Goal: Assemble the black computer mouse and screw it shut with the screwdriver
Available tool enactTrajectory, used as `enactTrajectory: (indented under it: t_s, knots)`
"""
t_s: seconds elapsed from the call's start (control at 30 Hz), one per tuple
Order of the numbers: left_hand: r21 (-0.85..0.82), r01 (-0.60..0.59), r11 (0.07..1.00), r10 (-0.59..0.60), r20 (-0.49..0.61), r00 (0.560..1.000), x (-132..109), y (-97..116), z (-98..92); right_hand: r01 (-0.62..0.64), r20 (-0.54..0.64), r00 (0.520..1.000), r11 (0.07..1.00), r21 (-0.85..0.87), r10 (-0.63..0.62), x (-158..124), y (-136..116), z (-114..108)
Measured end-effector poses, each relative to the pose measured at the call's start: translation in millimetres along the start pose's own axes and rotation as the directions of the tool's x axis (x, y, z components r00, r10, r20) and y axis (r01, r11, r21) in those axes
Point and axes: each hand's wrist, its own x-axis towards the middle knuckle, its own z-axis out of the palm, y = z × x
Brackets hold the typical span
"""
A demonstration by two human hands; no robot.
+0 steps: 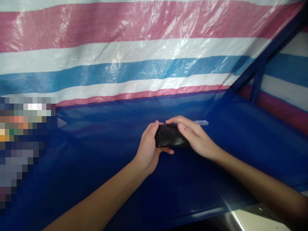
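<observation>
A black, smooth object shaped like a computer mouse (172, 136) is held between both hands above the blue surface. My left hand (149, 146) grips its left end, thumb on the near side of the top edge and fingers passing underneath. Over its right end lies my right hand (192, 134), closed round it with the thumb and a finger along the upper edge. A clear, thin item (202, 122) shows just behind my right hand; its left part is hidden.
The blue surface (108, 154) spreads beneath both arms. Behind it hangs a striped red, white and blue sheet (120, 70). A dark blue frame bar (267, 53) slants at the right. The left edge is pixelated. A pale object (257, 219) shows at bottom right.
</observation>
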Motion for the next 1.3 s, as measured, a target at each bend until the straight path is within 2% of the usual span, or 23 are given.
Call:
enactTrajectory:
  t_s: [0.1,0.2,0.3,0.37,0.4,0.47,0.53,0.63,0.7,0.8,0.83,0.87,0.93,0.97,1.03,1.1,1.13,1.17,1.3]
  knots:
    - [-0.002,0.005,1.000,-0.005,0.007,1.000,-1.5,-1.2,0.6,-0.181,-0.047,0.981,0.974,0.136,0.189,3.5,2.0,2.4]
    - [0.031,-0.012,0.999,0.011,0.032,0.999,-1.8,-1.3,0.5,-0.233,-0.067,0.967,0.961,0.150,0.245,4.3,5.2,5.7]
    - [0.176,-0.089,0.980,0.078,0.066,0.995,-0.1,1.6,-0.1,-0.298,-0.065,0.945,0.923,0.243,0.322,4.8,8.2,4.8]
    - [0.365,-0.232,0.902,0.200,0.123,0.972,1.4,5.0,-1.5,-0.367,-0.031,0.914,0.856,0.365,0.405,5.8,9.6,1.3]
    - [0.465,-0.329,0.822,0.272,0.188,0.944,1.9,6.6,-2.6,-0.402,-0.002,0.896,0.812,0.424,0.445,6.2,10.1,-0.8]
    - [0.580,-0.465,0.669,0.331,0.327,0.885,2.2,8.6,-5.1,-0.463,0.058,0.861,0.732,0.499,0.505,6.7,11.1,-5.0]
    - [0.625,-0.501,0.599,0.320,0.387,0.865,1.3,8.7,-7.0,-0.502,0.093,0.838,0.692,0.519,0.538,6.6,11.9,-7.8]
    - [0.646,-0.469,0.602,0.312,0.351,0.883,-1.0,7.2,-6.8,-0.543,0.113,0.813,0.671,0.505,0.572,6.0,11.2,-9.0]
    - [0.612,-0.447,0.653,0.349,0.281,0.894,-1.8,8.0,-5.1,-0.498,0.095,0.837,0.679,0.539,0.539,5.6,9.0,-8.4]
    - [0.498,-0.413,0.763,0.399,0.141,0.906,-0.6,12.4,-3.9,-0.268,0.004,0.946,0.771,0.578,0.325,4.7,5.8,-7.6]
    - [0.467,-0.409,0.784,0.407,0.112,0.907,0.3,13.8,-4.4,-0.198,-0.025,0.967,0.810,0.552,0.254,4.3,5.6,-7.6]
    - [0.454,-0.410,0.791,0.410,0.106,0.906,1.2,14.7,-5.4,-0.152,-0.045,0.978,0.847,0.509,0.203,3.8,5.8,-7.7]
    - [0.487,-0.409,0.772,0.408,0.113,0.906,2.6,14.0,-7.6,-0.134,-0.066,0.982,0.895,0.425,0.178,3.0,7.0,-8.0]
    - [0.503,-0.395,0.769,0.390,0.121,0.913,2.7,12.5,-8.3,-0.147,-0.069,0.979,0.904,0.401,0.190,2.7,7.5,-8.0]
    - [0.470,-0.311,0.826,0.276,0.144,0.950,1.6,7.9,-8.0,-0.166,-0.061,0.978,0.920,0.355,0.199,2.5,7.2,-7.1]
    - [0.367,-0.132,0.921,0.060,0.202,0.978,-0.8,2.7,-5.4,-0.131,-0.054,0.987,0.961,0.243,0.148,2.4,5.0,-4.4]
    - [0.321,-0.033,0.946,-0.043,0.227,0.973,-2.1,0.2,-3.5,-0.091,-0.045,0.994,0.983,0.162,0.099,2.5,3.6,-2.4]
    - [0.283,0.015,0.959,-0.082,0.230,0.970,-3.2,-1.9,-1.5,-0.048,-0.047,0.998,0.995,0.092,0.053,2.6,2.3,-0.4]
    - [0.270,0.016,0.963,-0.048,0.113,0.992,-3.5,-5.7,3.3,0.009,-0.023,1.000,0.999,-0.039,-0.010,4.1,3.0,2.7]
